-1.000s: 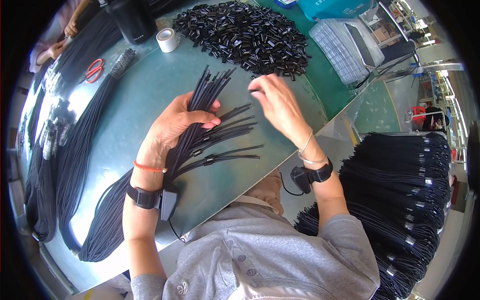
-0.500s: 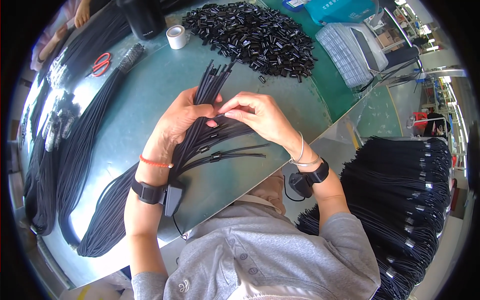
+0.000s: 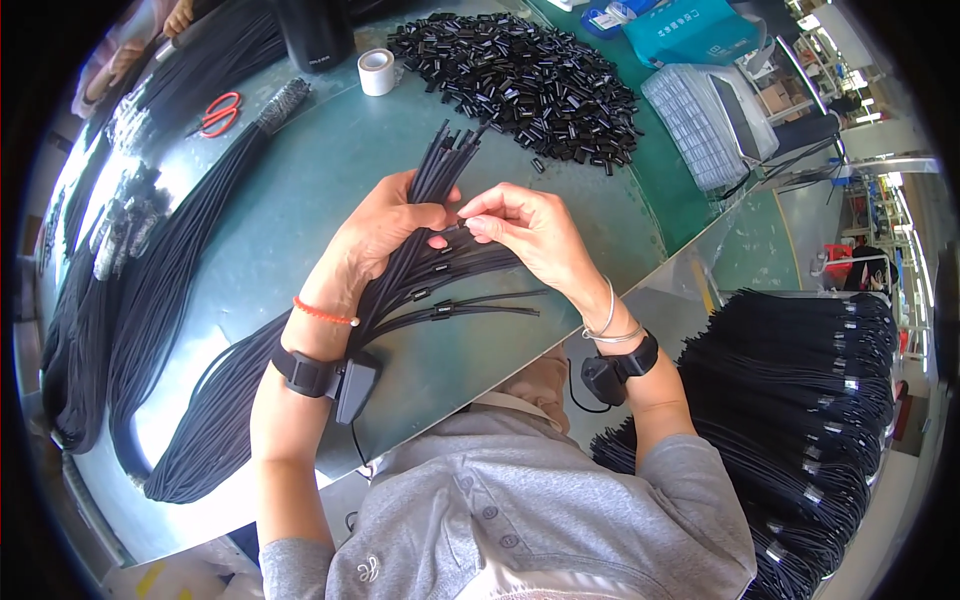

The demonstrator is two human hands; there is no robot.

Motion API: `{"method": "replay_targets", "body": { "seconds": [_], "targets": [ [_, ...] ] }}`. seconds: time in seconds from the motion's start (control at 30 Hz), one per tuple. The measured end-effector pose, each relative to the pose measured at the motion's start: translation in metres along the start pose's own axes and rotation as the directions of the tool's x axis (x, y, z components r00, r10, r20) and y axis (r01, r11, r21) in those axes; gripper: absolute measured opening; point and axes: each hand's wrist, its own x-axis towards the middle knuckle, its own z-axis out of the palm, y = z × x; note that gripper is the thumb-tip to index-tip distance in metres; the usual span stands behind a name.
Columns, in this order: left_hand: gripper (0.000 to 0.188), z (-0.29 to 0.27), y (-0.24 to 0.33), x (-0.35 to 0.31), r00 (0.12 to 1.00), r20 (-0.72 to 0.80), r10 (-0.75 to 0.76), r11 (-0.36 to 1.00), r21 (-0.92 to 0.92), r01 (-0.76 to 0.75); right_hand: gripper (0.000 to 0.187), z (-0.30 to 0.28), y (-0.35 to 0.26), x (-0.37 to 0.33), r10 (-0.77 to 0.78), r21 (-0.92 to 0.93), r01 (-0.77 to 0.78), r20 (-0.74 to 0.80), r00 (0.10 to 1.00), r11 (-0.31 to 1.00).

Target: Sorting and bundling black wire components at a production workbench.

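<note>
My left hand (image 3: 385,225) is wrapped round a thick bundle of black cords (image 3: 447,165), its cut ends sticking up past the thumb. Close beside it, my right hand (image 3: 530,228) pinches a black cord between thumb and fingertips; the fingers mostly cover it, and I cannot tell whether a clip is there. Below the hands, a few cords fan out to the right, each group passing through a small black clip (image 3: 441,310). The long tail of the bundle (image 3: 225,410) runs down to the left over the table.
A heap of small black clips (image 3: 530,90) lies at the far side, near a white tape roll (image 3: 376,73). Red scissors (image 3: 220,115) and more cord bundles (image 3: 185,250) lie left. Tied cord bundles (image 3: 790,400) are stacked at right. Another person's hand (image 3: 178,17) shows far left.
The view has shifted slightly, so the table things sit a little further right and lower. Both hands keep nearly the same pose, with the right fingertips still pinched beside the bundle.
</note>
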Motion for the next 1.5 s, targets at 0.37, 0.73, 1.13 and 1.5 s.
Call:
{"method": "replay_targets", "body": {
  "seconds": [0.37, 0.73, 1.13, 1.5],
  "targets": [
    [0.022, 0.002, -0.002, 0.002, 0.999, -0.036, -0.008, 0.999, -0.053, 0.006, 0.016, 0.024, -0.014, -0.008, -0.542, -0.712, 0.490, 0.182, 0.820, 0.503],
    [0.018, 0.003, 0.009, -0.004, 0.992, -0.104, 0.065, 0.994, 0.091, -0.055, 0.020, 0.020, -0.008, -0.003, -0.430, -0.607, 0.398, 0.101, 0.897, 0.688],
    [0.019, -0.007, 0.020, -0.008, 0.999, -0.038, -0.017, 0.994, 0.111, 0.021, 0.025, 0.001, -0.001, -0.008, -0.369, -0.791, 0.551, 0.445, 0.816, 0.265],
    [0.022, 0.001, 0.014, -0.003, 0.991, -0.002, -0.137, 0.991, -0.006, 0.137, 0.012, -0.060, 0.017, 0.018, -0.555, -0.899, 0.218, -0.032, 0.831, 0.379]
  ]
}}
